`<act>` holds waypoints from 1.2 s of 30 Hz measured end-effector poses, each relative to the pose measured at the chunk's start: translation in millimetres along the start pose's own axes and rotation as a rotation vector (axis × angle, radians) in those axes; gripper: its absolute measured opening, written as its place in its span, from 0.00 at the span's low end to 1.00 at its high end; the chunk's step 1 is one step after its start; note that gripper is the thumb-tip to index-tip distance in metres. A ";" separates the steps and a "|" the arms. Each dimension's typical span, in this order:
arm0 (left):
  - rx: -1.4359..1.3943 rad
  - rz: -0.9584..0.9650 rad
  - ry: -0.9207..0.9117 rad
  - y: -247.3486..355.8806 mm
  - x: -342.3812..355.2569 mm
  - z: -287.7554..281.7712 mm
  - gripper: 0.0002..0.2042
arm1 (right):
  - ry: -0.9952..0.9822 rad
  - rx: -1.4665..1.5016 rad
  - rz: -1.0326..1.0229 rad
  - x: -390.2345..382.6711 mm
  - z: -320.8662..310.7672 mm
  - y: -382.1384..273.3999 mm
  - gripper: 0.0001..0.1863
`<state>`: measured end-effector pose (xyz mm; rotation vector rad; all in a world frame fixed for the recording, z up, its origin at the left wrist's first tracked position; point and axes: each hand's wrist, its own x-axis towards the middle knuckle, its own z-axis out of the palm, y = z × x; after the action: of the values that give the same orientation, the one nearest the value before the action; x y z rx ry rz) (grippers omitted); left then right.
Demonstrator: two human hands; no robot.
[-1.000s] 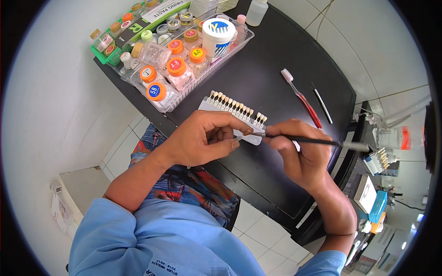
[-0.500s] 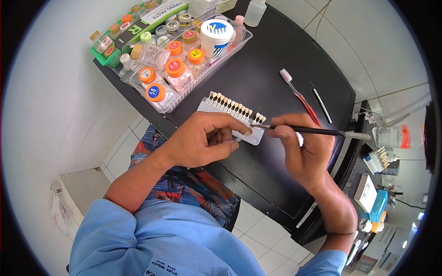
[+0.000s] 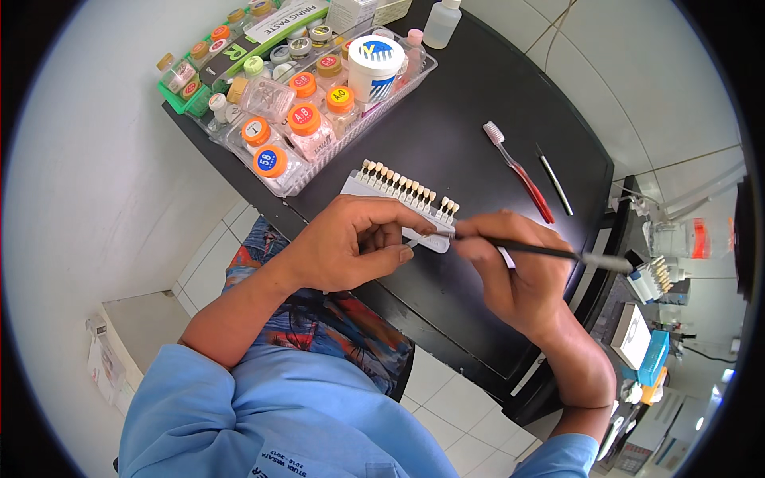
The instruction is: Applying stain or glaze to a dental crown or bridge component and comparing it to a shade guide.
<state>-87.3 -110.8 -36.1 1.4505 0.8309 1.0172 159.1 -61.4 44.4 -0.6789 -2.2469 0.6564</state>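
My right hand (image 3: 522, 271) is closed around a thin brush (image 3: 530, 248) with a dark handle. The brush's tip reaches the index fingertip of my left hand (image 3: 351, 243). That left hand is curled, its index finger stretched over the thumb; whatever sits at its fingertips is too small to make out. A piece of something white (image 3: 507, 257) shows by my right palm, its kind unclear. Just beyond both hands lies a tooth shade guide (image 3: 402, 191), a grey holder with a row of tooth-coloured tabs and a gap near its right end.
On the black table (image 3: 446, 103) a clear plastic basket (image 3: 351, 135) holds several jars with orange lids and a white tub (image 3: 374, 68). A red toothbrush (image 3: 522, 177) and a slim pointed instrument (image 3: 555, 182) lie to the right. A squeeze bottle (image 3: 441, 25) stands at the back.
My right hand has shifted slightly left and down, and the brush with it, its tip now closer against my left index fingertip. My left hand has barely moved.
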 end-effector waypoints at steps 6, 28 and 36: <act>-0.103 -0.085 -0.019 2.1 -0.9 -1.2 0.17 | -0.025 0.008 -0.144 4.7 -3.1 -1.0 0.09; -0.186 -0.107 -0.029 -0.6 -1.2 -0.9 0.17 | -0.026 -0.109 -0.071 1.0 -1.6 4.2 0.10; -0.185 -0.088 -0.002 0.2 -1.2 -0.1 0.16 | 0.054 -0.087 -0.025 0.3 -1.8 7.3 0.09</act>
<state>-87.9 -111.9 -36.0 1.2475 0.7709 0.9986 162.3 -55.4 41.3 -0.7009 -2.2405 0.5247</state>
